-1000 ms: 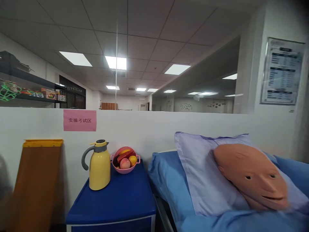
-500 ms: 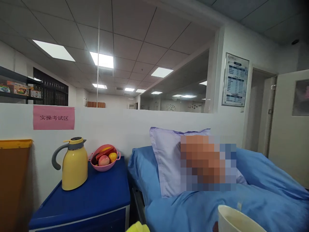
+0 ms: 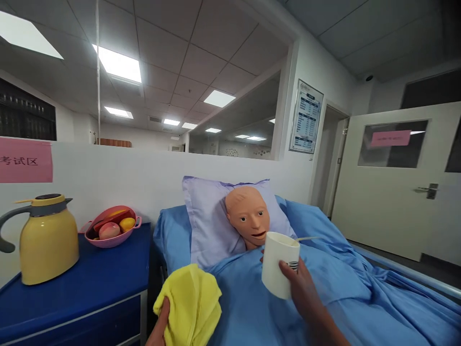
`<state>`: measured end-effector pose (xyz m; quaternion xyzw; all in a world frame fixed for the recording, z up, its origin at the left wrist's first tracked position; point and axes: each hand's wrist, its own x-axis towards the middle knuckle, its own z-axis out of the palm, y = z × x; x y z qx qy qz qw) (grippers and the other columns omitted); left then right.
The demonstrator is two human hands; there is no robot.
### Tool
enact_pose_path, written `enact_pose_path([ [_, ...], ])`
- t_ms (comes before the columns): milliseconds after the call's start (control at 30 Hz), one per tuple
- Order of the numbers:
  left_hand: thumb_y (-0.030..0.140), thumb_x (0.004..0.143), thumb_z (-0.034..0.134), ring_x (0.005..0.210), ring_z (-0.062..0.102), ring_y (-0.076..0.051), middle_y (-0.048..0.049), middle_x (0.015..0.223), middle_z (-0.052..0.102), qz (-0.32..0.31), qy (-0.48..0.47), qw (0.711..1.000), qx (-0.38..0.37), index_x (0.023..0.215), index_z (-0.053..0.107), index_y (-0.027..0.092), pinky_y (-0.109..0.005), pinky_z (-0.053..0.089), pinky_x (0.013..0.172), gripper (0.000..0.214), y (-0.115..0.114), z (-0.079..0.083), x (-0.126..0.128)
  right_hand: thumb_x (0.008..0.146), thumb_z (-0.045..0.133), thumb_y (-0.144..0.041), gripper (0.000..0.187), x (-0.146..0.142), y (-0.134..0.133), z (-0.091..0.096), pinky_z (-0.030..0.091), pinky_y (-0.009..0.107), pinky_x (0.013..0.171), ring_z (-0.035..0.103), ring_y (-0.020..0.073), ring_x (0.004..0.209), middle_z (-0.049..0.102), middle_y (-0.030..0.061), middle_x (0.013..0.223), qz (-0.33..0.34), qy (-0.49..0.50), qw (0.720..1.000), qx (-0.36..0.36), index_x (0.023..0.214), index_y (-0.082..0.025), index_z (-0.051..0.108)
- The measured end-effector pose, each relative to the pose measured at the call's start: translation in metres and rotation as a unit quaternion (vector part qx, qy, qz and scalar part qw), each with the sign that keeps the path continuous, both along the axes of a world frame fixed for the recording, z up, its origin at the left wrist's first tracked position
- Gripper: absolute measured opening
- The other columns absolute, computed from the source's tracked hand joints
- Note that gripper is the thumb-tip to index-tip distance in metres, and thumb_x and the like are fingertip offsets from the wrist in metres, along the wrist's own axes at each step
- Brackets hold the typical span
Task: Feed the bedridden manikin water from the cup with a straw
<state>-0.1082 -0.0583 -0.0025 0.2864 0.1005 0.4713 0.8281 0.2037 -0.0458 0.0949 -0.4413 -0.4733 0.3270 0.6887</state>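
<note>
My right hand [image 3: 302, 283] is wrapped round a white cup [image 3: 277, 269], held over the blue quilt. A thin pale stick, perhaps a straw or stirrer, juts from the cup's rim to the right. Just behind the cup lies a manikin's head [image 3: 248, 214] on a lilac pillow [image 3: 205, 221], its mouth slightly open; the rim is close to its chin, though I cannot tell whether they touch. Lower and to the left, my left hand [image 3: 162, 322] grips a bunched yellow towel [image 3: 192, 302], with most of its fingers hidden beneath the cloth.
Left of the bed is a blue bedside cabinet [image 3: 118, 283] carrying a yellow thermos jug [image 3: 48, 245] and a pink basket [image 3: 115, 242] of fruit. The blue quilt [image 3: 345, 298] covers the bed. A pale door [image 3: 392, 202] stands at the right, beyond the bed rail.
My view has swung right and down. The cup has come up from the bottom edge to near the manikin's chin, and the yellow towel has risen into fuller view with my left hand.
</note>
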Motion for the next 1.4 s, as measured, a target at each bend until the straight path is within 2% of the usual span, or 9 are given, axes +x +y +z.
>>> enact_pose_path([
  [133, 0.069, 0.085, 0.022, 0.137, 0.033, -0.025, -0.0069, 0.131, 0.058, -0.054, -0.119, 0.991, 0.034, 0.127, 0.058, 0.023, -0.043, 0.012, 0.119, 0.072, 0.004, 0.017, 0.035, 0.066, 0.073, -0.053, 0.053, 0.015, 0.017, -0.015, 0.054, 0.04, 0.063, 0.067, 0.0297, 0.076, 0.073, 0.0097, 0.087, -0.013, -0.028, 1.0, -0.006, 0.104, -0.019, 0.06],
  [267, 0.062, 0.09, 0.02, 0.133, 0.04, -0.024, -0.0064, 0.128, 0.059, -0.079, -0.197, 0.976, 0.052, 0.123, 0.061, 0.023, -0.041, 0.009, 0.119, 0.065, 0.004, 0.032, 0.061, 0.069, 0.071, -0.051, 0.051, 0.022, 0.026, -0.025, 0.053, 0.037, 0.063, 0.067, 0.0278, 0.078, 0.072, 0.0084, 0.09, 0.026, -0.019, 0.999, -0.018, 0.106, -0.02, 0.058],
  [367, 0.06, 0.091, 0.024, 0.13, 0.043, -0.024, -0.0072, 0.129, 0.059, -0.077, -0.188, 0.978, 0.039, 0.124, 0.061, 0.021, -0.042, 0.012, 0.118, 0.063, 0.008, 0.037, 0.077, 0.069, 0.072, -0.051, 0.054, 0.02, 0.026, -0.028, 0.053, 0.036, 0.064, 0.067, 0.0269, 0.078, 0.072, 0.0075, 0.093, 0.048, -0.021, 0.998, -0.029, 0.111, -0.02, 0.058],
  [600, 0.052, 0.09, 0.041, 0.131, 0.042, -0.027, -0.0098, 0.129, 0.059, -0.015, -0.114, 0.993, -0.038, 0.122, 0.062, 0.018, -0.045, 0.02, 0.117, 0.051, 0.0, 0.039, 0.102, 0.067, 0.073, -0.051, 0.054, 0.015, 0.022, -0.032, 0.053, 0.036, 0.066, 0.067, 0.0266, 0.078, 0.072, 0.007, 0.092, 0.055, -0.036, 0.998, -0.019, 0.109, -0.02, 0.059],
  [800, 0.037, 0.091, 0.048, 0.13, 0.044, -0.026, -0.0119, 0.125, 0.062, -0.044, -0.102, 0.991, -0.075, 0.119, 0.062, 0.012, -0.044, 0.025, 0.116, 0.04, 0.011, 0.046, 0.113, 0.067, 0.073, -0.05, 0.054, 0.009, 0.019, -0.032, 0.054, 0.036, 0.068, 0.067, 0.0272, 0.083, 0.072, 0.0067, 0.094, 0.052, -0.037, 0.998, -0.022, 0.109, -0.021, 0.059],
  [900, 0.034, 0.093, 0.044, 0.132, 0.042, -0.025, -0.0124, 0.128, 0.06, -0.06, -0.132, 0.988, -0.051, 0.122, 0.059, 0.011, -0.044, 0.022, 0.117, 0.04, 0.027, 0.036, 0.123, 0.067, 0.073, -0.05, 0.057, 0.005, 0.018, -0.033, 0.054, 0.037, 0.068, 0.067, 0.0266, 0.082, 0.071, 0.0052, 0.094, 0.052, -0.02, 0.998, -0.033, 0.113, -0.022, 0.057],
  [1100, 0.04, 0.095, 0.033, 0.137, 0.033, -0.021, -0.0113, 0.135, 0.054, -0.109, -0.19, 0.975, 0.033, 0.126, 0.057, 0.012, -0.04, 0.012, 0.119, 0.048, 0.048, -0.006, 0.136, 0.068, 0.072, -0.052, 0.053, 0.003, 0.016, -0.032, 0.054, 0.035, 0.063, 0.067, 0.0247, 0.076, 0.072, 0.0052, 0.091, 0.05, -0.034, 0.996, -0.062, 0.109, -0.022, 0.058],
  [1267, 0.034, 0.094, 0.04, 0.134, 0.038, -0.02, -0.0105, 0.13, 0.059, -0.09, -0.176, 0.979, -0.055, 0.124, 0.058, 0.012, -0.038, 0.015, 0.119, 0.041, 0.042, -0.007, 0.131, 0.069, 0.072, -0.051, 0.05, 0.001, 0.014, -0.03, 0.054, 0.033, 0.063, 0.068, 0.026, 0.082, 0.071, 0.0071, 0.096, 0.056, -0.042, 0.995, -0.069, 0.106, -0.02, 0.059],
  [1400, 0.03, 0.094, 0.042, 0.133, 0.041, -0.021, -0.0106, 0.131, 0.058, -0.08, -0.163, 0.981, -0.07, 0.128, 0.054, 0.012, -0.039, 0.019, 0.118, 0.041, 0.039, -0.006, 0.129, 0.068, 0.072, -0.05, 0.052, -0.005, 0.009, -0.026, 0.055, 0.034, 0.062, 0.067, 0.0238, 0.074, 0.071, 0.005, 0.089, 0.054, -0.042, 0.995, -0.079, 0.109, -0.02, 0.059],
])
